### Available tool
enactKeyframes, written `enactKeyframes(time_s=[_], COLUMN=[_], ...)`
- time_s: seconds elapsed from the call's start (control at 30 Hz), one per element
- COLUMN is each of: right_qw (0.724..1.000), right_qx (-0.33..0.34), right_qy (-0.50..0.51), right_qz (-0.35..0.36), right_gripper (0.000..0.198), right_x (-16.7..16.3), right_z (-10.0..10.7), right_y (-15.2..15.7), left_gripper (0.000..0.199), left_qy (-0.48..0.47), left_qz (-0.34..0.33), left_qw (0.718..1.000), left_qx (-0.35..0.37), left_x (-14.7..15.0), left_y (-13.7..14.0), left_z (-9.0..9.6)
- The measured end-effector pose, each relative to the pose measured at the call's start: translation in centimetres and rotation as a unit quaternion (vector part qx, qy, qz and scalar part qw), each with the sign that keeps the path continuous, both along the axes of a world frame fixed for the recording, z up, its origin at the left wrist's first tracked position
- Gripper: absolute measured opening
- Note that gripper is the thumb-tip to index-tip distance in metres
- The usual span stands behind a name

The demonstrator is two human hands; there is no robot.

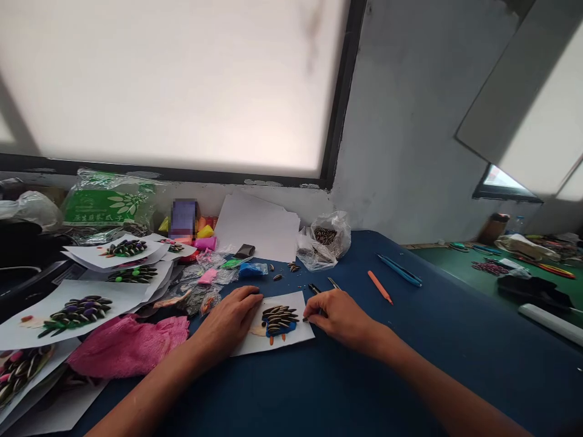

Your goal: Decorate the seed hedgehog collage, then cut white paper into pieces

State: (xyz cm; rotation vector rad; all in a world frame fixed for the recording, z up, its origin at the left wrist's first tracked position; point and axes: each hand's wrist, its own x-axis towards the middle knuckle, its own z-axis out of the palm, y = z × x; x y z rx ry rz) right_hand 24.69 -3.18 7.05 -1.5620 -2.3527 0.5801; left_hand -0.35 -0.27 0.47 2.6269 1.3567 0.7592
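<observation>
1. Has the white card (296,341) lying on the dark blue bench (350,388), at the near middle of the scene, between the left hand (232,318) and the right hand (339,318).
2. Runs left to right along the card's long axis, with the right end a little farther off.
3. Bears overlapping dark striped seeds (279,317) on that card, their tips mostly pointing right; shows blue clay (288,329) along the near side, with two orange bits (271,340) below and a pale tan patch (257,331) at the left end.
4. Rests the left hand over the card's left end, fingers extended side by side and clamped on nothing visible.
5. Holds the right hand just beside the card's right edge, fingers pinched together at the tips on a small dark piece (305,320), too small to identify.
6. Hides the card's left edge beneath the left hand, and parts of a black pen (313,288) and a thin tool (334,283) behind the right.
7. Covers part of the stacked sheets with a pink cloth (132,346); cuts off the nearest seed picture (22,370) at the left border, and both forearms at the near one.
8. Blurs a purple item (183,218) into pixel blocks, far left; makes single seeds hard to pick out inside the crumpled clear bag (345,229), farther back.
</observation>
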Motion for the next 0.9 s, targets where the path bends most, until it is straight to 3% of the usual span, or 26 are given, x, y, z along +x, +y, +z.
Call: enactKeyframes(time_s=[0.43,0.9], right_qw=[0.993,0.997], right_qx=[0.037,0.076], right_qy=[-0.114,-0.014], right_qz=[-0.004,0.02], right_gripper=[0.014,0.016], right_x=[-0.2,-0.3], right_z=[0.7,0.4], right_y=[-0.2,-0.9], left_gripper=[0.035,0.038], left_qy=[-0.024,-0.015], left_qz=[-0.007,0.0], left_qw=[1.0,1.0], left_qx=[0.01,0.01], left_x=[-0.1,-0.2], left_y=[0.3,0.3], left_z=[-0.4,-0.4])
